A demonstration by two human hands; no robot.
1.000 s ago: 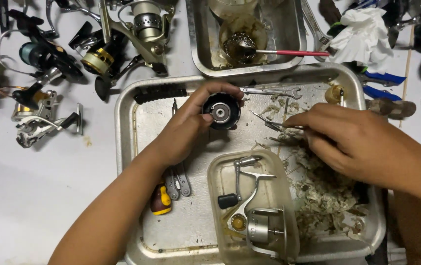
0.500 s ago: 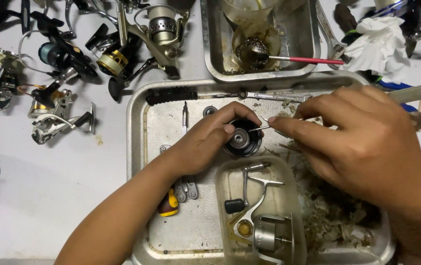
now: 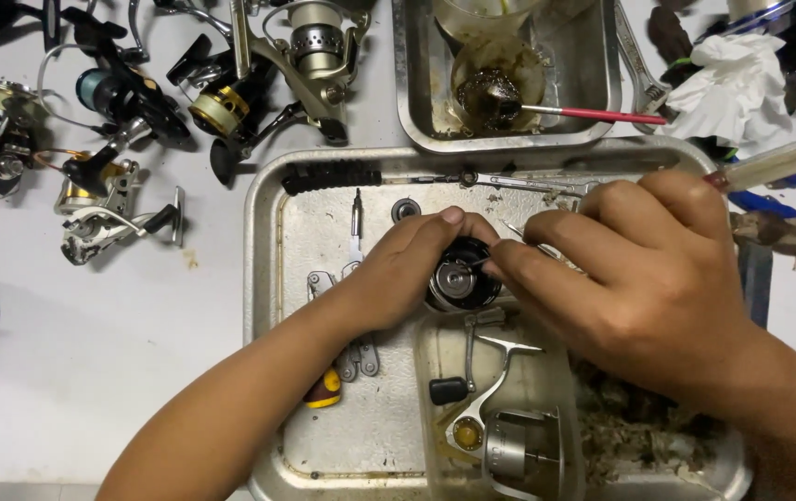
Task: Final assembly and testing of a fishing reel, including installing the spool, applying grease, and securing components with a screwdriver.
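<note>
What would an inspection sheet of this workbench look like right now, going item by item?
Surface: white table with a large metal tray on it.
Job's things: black round reel spool over the tray.
Clutter: clear tub holding a silver reel body; yellow-handled tool; debris in the tray; smaller tray with a greasy pot and red-handled brush; white tissue.
Hands: left hand cups the spool; right hand pokes a thin tool into it.
Cables: nothing seen.
Surroundings: several fishing reels at top left.
</note>
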